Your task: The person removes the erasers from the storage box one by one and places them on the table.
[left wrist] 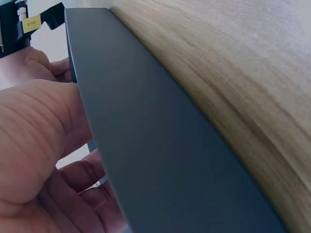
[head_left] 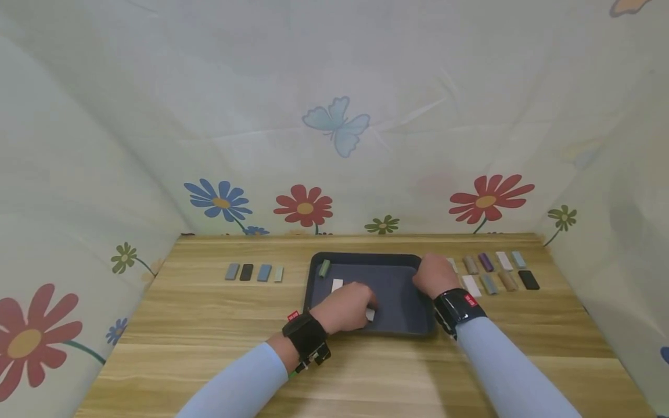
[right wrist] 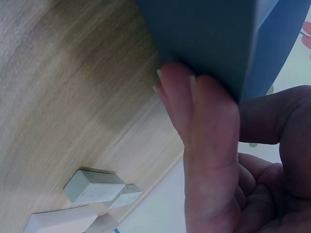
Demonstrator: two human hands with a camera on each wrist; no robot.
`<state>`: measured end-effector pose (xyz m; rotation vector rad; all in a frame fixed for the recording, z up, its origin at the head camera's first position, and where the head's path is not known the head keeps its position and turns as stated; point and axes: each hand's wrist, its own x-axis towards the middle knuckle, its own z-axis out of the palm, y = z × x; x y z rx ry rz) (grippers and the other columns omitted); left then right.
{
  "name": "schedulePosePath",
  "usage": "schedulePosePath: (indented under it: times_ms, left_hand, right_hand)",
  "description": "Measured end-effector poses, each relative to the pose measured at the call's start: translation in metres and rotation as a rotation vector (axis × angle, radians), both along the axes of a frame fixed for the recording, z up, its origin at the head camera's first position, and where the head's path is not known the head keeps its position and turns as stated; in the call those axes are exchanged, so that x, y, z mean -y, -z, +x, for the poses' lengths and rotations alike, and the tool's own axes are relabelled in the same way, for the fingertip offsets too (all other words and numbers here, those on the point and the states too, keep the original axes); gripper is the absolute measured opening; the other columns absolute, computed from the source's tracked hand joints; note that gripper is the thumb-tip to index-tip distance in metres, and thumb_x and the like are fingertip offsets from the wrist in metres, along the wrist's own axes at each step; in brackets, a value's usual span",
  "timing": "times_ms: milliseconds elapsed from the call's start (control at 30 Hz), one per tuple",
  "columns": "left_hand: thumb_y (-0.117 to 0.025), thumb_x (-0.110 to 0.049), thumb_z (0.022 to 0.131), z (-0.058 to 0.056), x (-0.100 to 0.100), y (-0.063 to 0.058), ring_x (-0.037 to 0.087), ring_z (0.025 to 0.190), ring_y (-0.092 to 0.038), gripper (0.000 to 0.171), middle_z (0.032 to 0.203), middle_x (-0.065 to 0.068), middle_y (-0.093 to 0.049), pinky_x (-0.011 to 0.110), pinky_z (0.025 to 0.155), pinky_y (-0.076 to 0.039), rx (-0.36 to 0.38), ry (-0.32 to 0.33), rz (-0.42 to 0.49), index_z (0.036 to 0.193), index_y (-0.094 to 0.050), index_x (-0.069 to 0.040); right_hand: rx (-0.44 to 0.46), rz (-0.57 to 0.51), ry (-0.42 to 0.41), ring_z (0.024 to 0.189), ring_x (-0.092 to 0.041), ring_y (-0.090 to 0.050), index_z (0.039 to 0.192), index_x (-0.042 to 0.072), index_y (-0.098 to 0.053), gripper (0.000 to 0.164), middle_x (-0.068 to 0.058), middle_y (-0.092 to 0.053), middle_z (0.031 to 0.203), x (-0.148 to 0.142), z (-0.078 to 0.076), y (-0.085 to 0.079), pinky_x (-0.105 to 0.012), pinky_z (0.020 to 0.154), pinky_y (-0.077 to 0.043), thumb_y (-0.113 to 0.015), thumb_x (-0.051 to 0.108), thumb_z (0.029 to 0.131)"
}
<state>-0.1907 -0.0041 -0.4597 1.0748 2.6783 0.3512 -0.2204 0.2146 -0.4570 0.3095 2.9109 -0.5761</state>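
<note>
A dark grey rectangular tray (head_left: 402, 290) lies on the wooden table. My right hand (head_left: 436, 276) grips its right wall; in the right wrist view the fingers (right wrist: 214, 126) press the outside and the thumb goes over the rim to the inside. My left hand (head_left: 347, 306) reaches over the tray's front wall, fingers curled down around a small white block (head_left: 370, 314) near the tray floor. In the left wrist view the tray wall (left wrist: 146, 136) hides the block and the fingertips. A second white block (head_left: 337, 284) and a green block (head_left: 324, 268) lie in the tray's left part.
Left of the tray stands a row of several small blocks, among them a black block (head_left: 246, 272) and a blue block (head_left: 264, 273). Two rows lie to the right, with a purple block (head_left: 486, 262) and a black one. Flower-patterned cloth (head_left: 334, 191) encloses the table.
</note>
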Motion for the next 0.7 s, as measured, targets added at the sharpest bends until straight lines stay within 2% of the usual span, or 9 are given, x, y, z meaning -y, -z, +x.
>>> schedulePosePath:
  times_ms: [167, 333, 467, 600, 700]
  left_hand:
    - [-0.070, -0.007, 0.076, 0.000, 0.000, -0.002, 0.007, 0.096, -0.063, 0.028, 0.098, -0.008, -0.070, 0.025, 0.079, -0.052, 0.004, 0.013, 0.003, 0.101, -0.073, -0.019]
    - [-0.069, -0.007, 0.077, -0.007, 0.006, -0.003, 0.006, 0.096, -0.062, 0.029, 0.100, -0.009, -0.070, 0.024, 0.078, -0.052, 0.025, 0.000, 0.049, 0.103, -0.072, -0.020]
    - [-0.067, -0.009, 0.079, -0.018, 0.019, -0.011, 0.005, 0.096, -0.062, 0.030, 0.104, -0.008, -0.069, 0.023, 0.077, -0.051, 0.034, -0.049, 0.102, 0.108, -0.071, -0.018]
    - [-0.065, -0.010, 0.080, -0.030, 0.043, -0.029, 0.009, 0.096, -0.062, 0.032, 0.108, -0.004, -0.068, 0.024, 0.076, -0.050, 0.006, -0.112, 0.150, 0.112, -0.069, -0.015]
    - [-0.066, -0.012, 0.082, -0.039, 0.069, -0.043, 0.012, 0.091, -0.061, 0.032, 0.107, 0.000, -0.067, 0.025, 0.073, -0.050, 0.011, -0.235, 0.190, 0.114, -0.067, -0.012]
  right_hand:
    - [-0.010, 0.000, -0.008, 0.058, -0.023, -0.055, 0.074, -0.002, -0.066, 0.013, -0.011, -0.061, 0.067, 0.000, 0.001, -0.001, -0.031, 0.047, -0.041, -0.064, 0.011, 0.076]
    - [-0.019, 0.002, -0.020, 0.058, -0.023, -0.055, 0.074, -0.002, -0.067, 0.014, -0.011, -0.061, 0.067, 0.000, 0.001, -0.001, -0.031, 0.048, -0.042, -0.065, 0.012, 0.076]
    - [-0.020, -0.002, -0.029, 0.059, -0.023, -0.055, 0.074, -0.001, -0.066, 0.013, -0.011, -0.061, 0.068, -0.001, 0.000, -0.001, -0.031, 0.049, -0.042, -0.064, 0.011, 0.076]
    - [-0.022, -0.020, -0.035, 0.058, -0.023, -0.054, 0.071, 0.001, -0.064, 0.011, -0.009, -0.059, 0.067, -0.003, 0.001, -0.002, -0.031, 0.048, -0.040, -0.062, 0.012, 0.075]
    - [-0.017, -0.054, -0.051, 0.054, -0.022, -0.053, 0.067, 0.003, -0.060, 0.012, -0.008, -0.056, 0.064, -0.005, 0.003, -0.005, -0.031, 0.046, -0.040, -0.060, 0.012, 0.076]
